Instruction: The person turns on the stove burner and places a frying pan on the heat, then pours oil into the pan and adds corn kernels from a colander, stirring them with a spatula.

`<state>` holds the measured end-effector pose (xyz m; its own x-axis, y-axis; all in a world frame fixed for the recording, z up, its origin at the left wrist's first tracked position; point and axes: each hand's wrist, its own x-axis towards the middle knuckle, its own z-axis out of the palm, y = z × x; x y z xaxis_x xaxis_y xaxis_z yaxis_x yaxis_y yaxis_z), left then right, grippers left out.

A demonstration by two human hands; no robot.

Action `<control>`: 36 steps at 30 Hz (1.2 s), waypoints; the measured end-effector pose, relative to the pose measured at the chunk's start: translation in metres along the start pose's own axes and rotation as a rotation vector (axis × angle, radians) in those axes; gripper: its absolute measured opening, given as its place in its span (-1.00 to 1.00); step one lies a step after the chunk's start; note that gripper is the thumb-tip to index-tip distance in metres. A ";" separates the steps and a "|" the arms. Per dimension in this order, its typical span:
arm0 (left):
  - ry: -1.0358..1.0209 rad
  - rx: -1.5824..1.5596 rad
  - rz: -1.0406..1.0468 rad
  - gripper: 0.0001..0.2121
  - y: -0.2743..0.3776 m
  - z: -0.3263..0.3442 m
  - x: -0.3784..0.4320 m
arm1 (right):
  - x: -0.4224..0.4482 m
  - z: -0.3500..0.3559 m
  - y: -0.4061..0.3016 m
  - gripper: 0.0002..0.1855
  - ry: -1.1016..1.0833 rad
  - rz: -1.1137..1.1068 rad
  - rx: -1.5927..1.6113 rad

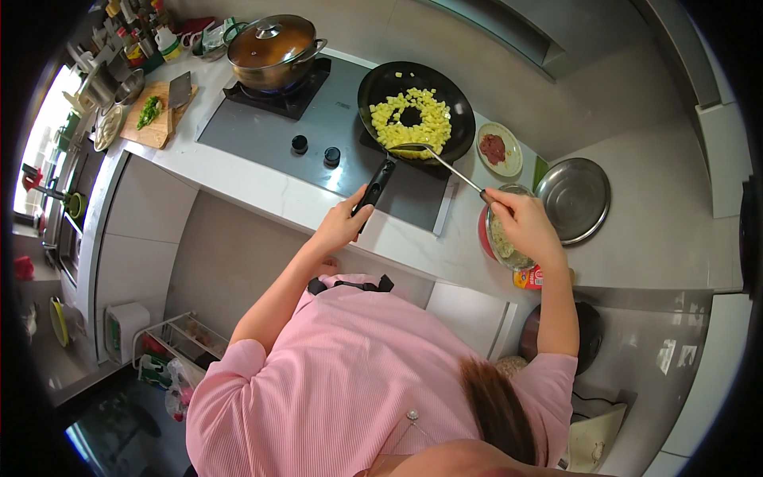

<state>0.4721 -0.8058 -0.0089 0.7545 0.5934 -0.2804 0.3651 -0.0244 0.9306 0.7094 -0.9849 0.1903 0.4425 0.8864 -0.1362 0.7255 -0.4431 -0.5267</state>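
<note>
My left hand [344, 219] grips the black handle of a dark wok [462, 119] on the right burner. Pale yellow diced pieces [438, 122], perhaps potato, lie in a ring around the bare wok bottom, with a few bits stuck higher on the far wall. In my right hand [527, 223] is the wooden-ended handle of a metal spatula [456, 172]. Its blade rests among the dice at the wok's near side and hides some of them. Below my right hand stands a glass bowl [517, 262] with pale chopped contents, partly covered by the hand.
A lidded steel pot [268, 74] sits over a blue flame on the left burner. Right of the wok are a plate [506, 169] of raw minced meat and a round metal lid [575, 200]. Further left, a cleaver [179, 90] and chopped greens [149, 112] lie on a cutting board [154, 136].
</note>
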 end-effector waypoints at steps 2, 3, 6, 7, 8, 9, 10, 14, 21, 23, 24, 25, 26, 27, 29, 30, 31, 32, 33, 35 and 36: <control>0.008 0.000 -0.003 -0.41 0.000 0.001 0.000 | 0.012 0.018 0.003 -0.69 0.035 -0.025 -0.031; 0.015 0.000 -0.001 -0.41 0.000 0.002 0.000 | 0.021 0.029 0.008 -0.69 0.074 -0.049 -0.065; 0.007 -0.014 0.007 -0.41 0.000 0.005 0.004 | 0.069 0.066 0.047 -0.69 0.222 -0.080 0.018; 0.018 -0.010 0.007 -0.41 0.002 0.003 0.003 | 0.086 0.072 0.052 -0.69 0.221 -0.090 0.023; 0.015 -0.006 -0.002 -0.42 0.005 0.002 0.001 | 0.101 0.074 0.055 -0.69 0.269 -0.104 -0.002; 0.009 -0.002 -0.010 -0.42 0.007 0.001 0.000 | 0.114 0.076 0.058 -0.68 0.318 -0.114 -0.028; 0.011 0.005 -0.014 -0.42 0.004 0.002 0.001 | 0.127 0.078 0.062 -0.68 0.319 -0.120 -0.025; 0.015 0.004 -0.009 -0.42 0.002 0.003 0.001 | 0.155 0.078 0.067 -0.68 0.441 -0.219 -0.035; 0.019 -0.004 -0.025 -0.45 0.004 0.004 0.001 | 0.118 0.083 0.085 -0.66 0.250 -0.084 -0.154; 0.036 -0.012 -0.030 -0.46 0.003 0.002 -0.002 | 0.099 0.069 0.073 -0.68 0.221 -0.041 -0.138; 0.040 -0.050 -0.069 -0.47 0.005 0.001 -0.003 | 0.091 0.060 0.075 -0.69 0.245 -0.078 -0.108; 0.046 -0.089 -0.109 -0.49 0.006 0.001 -0.004 | 0.085 0.054 0.076 -0.70 0.268 -0.116 -0.078; 0.032 -0.170 -0.131 -0.51 0.005 0.002 -0.005 | 0.083 0.052 0.075 -0.71 0.305 -0.091 -0.021; 0.022 -0.166 -0.128 -0.51 0.007 0.006 -0.003 | 0.083 0.050 0.078 -0.71 0.311 -0.083 -0.022; 0.066 -0.438 -0.143 -0.51 0.009 0.013 0.000 | 0.099 0.048 0.086 -0.70 0.458 -0.152 0.032; 0.038 -0.451 -0.156 -0.50 0.009 0.010 0.001 | 0.112 0.050 0.085 -0.69 0.477 -0.131 0.030; 0.037 -0.448 -0.155 -0.50 0.010 0.010 0.001 | 0.124 0.052 0.088 -0.69 0.480 -0.129 0.033; 0.020 -0.432 -0.158 -0.51 0.011 0.010 0.001 | 0.137 0.055 0.092 -0.68 0.482 -0.112 0.021; 0.010 -0.415 -0.162 -0.51 0.012 0.009 0.001 | 0.147 0.058 0.091 -0.67 0.480 -0.100 0.013; 0.015 -0.412 -0.161 -0.51 0.012 0.010 0.002 | 0.157 0.067 0.092 -0.66 0.489 -0.116 0.051; 0.019 -0.416 -0.165 -0.51 0.011 0.011 0.002 | 0.159 0.072 0.089 -0.66 0.447 -0.145 0.040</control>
<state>0.4832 -0.8135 -0.0018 0.6930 0.5770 -0.4322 0.2264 0.3950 0.8903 0.8061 -0.8741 0.0610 0.5283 0.7900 0.3112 0.7794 -0.3059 -0.5467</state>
